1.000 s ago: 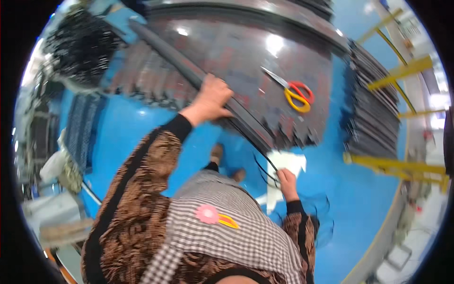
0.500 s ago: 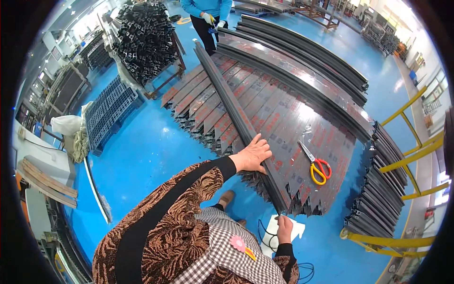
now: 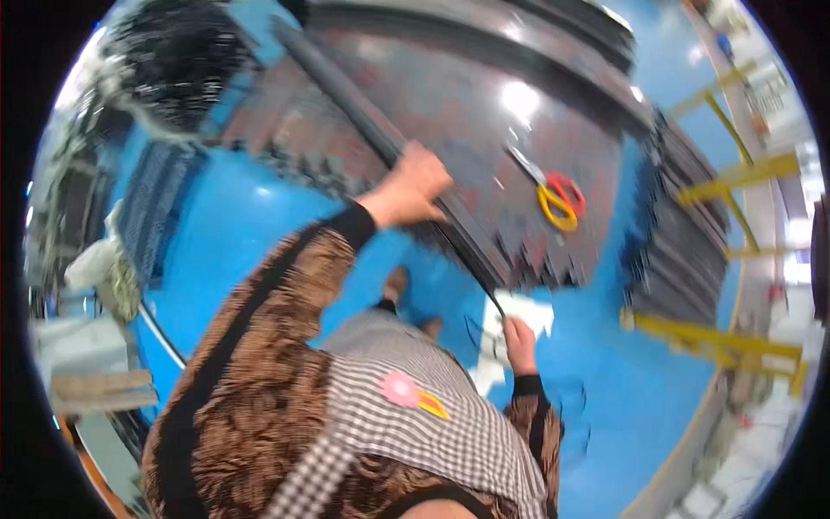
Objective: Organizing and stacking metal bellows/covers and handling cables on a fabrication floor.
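Observation:
A long dark profile [image 3: 346,95] lies slantwise across a broad layer of similar profiles [image 3: 475,130]. My left hand [image 3: 408,183] is closed over it partway along, thumb on the right side. From the profile's near end a thin black strip [image 3: 494,298] runs to my right hand [image 3: 521,344], whose fingers are pinched on it. Motion blur hides the strip's exact join with the profile. Scissors [image 3: 553,195] with one red and one yellow handle loop lie on the layer, right of my left hand, touched by neither hand.
On the blue floor beneath my right hand are a white sheet [image 3: 529,313] and loops of black cord [image 3: 478,333]. More dark profiles [image 3: 683,233] stand stacked at right beside a yellow frame [image 3: 743,177]. A blue pallet [image 3: 156,203] and a bundle of profiles [image 3: 177,65] are at left.
The view has tipped downward, so everything sits higher and the co-worker is nearly out of sight. My right hand has drawn away from the profile's end, showing more strip. My left hand is farther from the scissors.

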`<control>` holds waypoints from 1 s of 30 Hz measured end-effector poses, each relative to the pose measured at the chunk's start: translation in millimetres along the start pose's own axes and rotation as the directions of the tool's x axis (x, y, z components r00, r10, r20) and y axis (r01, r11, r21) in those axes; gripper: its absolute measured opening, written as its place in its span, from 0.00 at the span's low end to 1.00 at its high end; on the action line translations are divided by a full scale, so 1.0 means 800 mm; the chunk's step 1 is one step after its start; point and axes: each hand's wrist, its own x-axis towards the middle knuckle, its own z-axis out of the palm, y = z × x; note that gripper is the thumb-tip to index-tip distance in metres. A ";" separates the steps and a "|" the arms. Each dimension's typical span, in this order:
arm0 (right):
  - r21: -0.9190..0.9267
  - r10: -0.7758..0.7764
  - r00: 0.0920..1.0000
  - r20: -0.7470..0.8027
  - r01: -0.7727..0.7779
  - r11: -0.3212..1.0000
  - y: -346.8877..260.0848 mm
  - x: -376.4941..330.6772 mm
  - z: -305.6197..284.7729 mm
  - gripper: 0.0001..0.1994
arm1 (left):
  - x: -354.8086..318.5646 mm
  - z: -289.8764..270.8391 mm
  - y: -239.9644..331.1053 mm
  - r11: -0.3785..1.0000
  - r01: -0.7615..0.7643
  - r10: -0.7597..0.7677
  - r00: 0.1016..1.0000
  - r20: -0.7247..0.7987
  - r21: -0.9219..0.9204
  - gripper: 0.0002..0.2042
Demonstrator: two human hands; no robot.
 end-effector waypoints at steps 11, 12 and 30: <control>0.139 0.052 0.999 0.009 -0.053 0.989 0.029 0.002 -0.004 0.09 | -0.001 0.011 0.011 0.995 0.079 -0.091 0.977 0.194 0.067 0.26; 0.117 0.118 0.992 0.038 -0.122 0.986 0.033 -0.002 -0.009 0.09 | -0.001 0.008 0.009 0.993 0.092 -0.105 0.974 0.203 0.074 0.26; 0.090 0.025 0.999 0.019 -0.027 0.996 0.003 0.020 0.006 0.11 | -0.009 0.014 0.008 1.000 0.030 -0.030 0.999 -0.027 -0.006 0.26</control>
